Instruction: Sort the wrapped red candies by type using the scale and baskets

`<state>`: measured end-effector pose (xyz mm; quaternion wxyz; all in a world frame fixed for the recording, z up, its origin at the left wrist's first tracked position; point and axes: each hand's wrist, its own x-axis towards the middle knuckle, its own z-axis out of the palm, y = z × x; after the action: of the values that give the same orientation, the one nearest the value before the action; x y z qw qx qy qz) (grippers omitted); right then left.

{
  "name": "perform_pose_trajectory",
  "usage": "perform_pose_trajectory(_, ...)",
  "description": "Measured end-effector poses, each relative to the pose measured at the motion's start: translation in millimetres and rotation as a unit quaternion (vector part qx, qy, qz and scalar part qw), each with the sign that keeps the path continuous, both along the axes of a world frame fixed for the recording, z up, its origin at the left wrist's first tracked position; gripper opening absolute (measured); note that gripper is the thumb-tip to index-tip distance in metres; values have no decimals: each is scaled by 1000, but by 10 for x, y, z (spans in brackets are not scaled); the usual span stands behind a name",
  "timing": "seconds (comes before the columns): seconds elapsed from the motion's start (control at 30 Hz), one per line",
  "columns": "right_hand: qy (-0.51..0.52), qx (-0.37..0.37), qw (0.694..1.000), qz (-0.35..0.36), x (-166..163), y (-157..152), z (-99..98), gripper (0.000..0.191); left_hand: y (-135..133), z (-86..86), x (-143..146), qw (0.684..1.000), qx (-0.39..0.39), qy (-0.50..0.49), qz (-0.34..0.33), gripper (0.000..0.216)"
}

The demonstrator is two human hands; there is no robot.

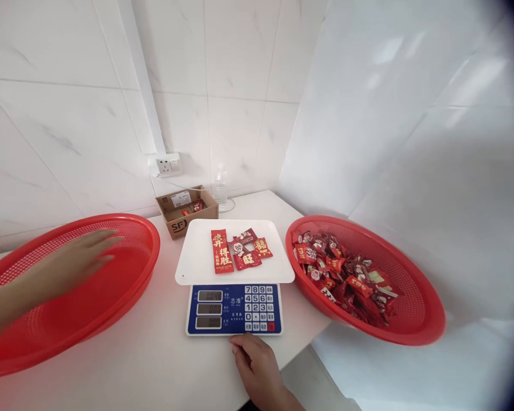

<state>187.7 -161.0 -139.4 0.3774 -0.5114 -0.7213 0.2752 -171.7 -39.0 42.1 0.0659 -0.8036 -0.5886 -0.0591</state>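
Observation:
My left hand (75,257) hovers open, fingers stretched out, over the empty red mesh basket (141,268) on the left. My right hand (257,365) rests on the table edge, touching the front rim of the blue electronic scale (235,308); its fingers look curled and hold nothing visible. On the scale's white tray (197,257) lie several red candy packets (237,251), one of them long. A second red basket (411,325) on the right holds a heap of red wrapped candies (346,274).
A small open cardboard box (186,211) with a few red packets stands behind the scale by the tiled wall. A clear plastic bottle (221,185) stands beside it. A wall socket (167,165) sits above. The white table ends just right of the scale.

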Motion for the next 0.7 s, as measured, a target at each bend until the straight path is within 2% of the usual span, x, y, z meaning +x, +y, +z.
perform_pose_trajectory(0.13, -2, 12, 1000, -3, 0, 2, -36, 24, 368, -122, 824, 978, -127, -156, -47, 47)
perform_pose_trajectory(0.23, -4, 22, 1000, -3, 8, -4, -89, 24, 734, -253, 1387, 945, -139, -289, -62, 43)
perform_pose_trajectory(0.3, -4, 31, 1000, -5, 9, -9, -141, 24, 938, -334, 1605, 938, -144, -310, -55, 36)
perform_pose_trajectory(0.43, 11, 60, 998, -23, -6, -12, -248, 24, 1095, -407, 1774, 918, -173, -355, -33, 33)
perform_pose_trajectory(0.6, 7, 64, 998, -27, -28, 5, -262, 26, 913, -317, 1761, 863, -235, -447, -11, 34)
perform_pose_trajectory(0.67, 3, 54, 998, -23, -38, 10, -244, 28, 794, -257, 1717, 818, -278, -503, -6, 33)
perform_pose_trajectory(0.7, 2, 48, 999, -22, -43, 9, -237, 29, 731, -228, 1693, 782, -303, -545, 3, 32)
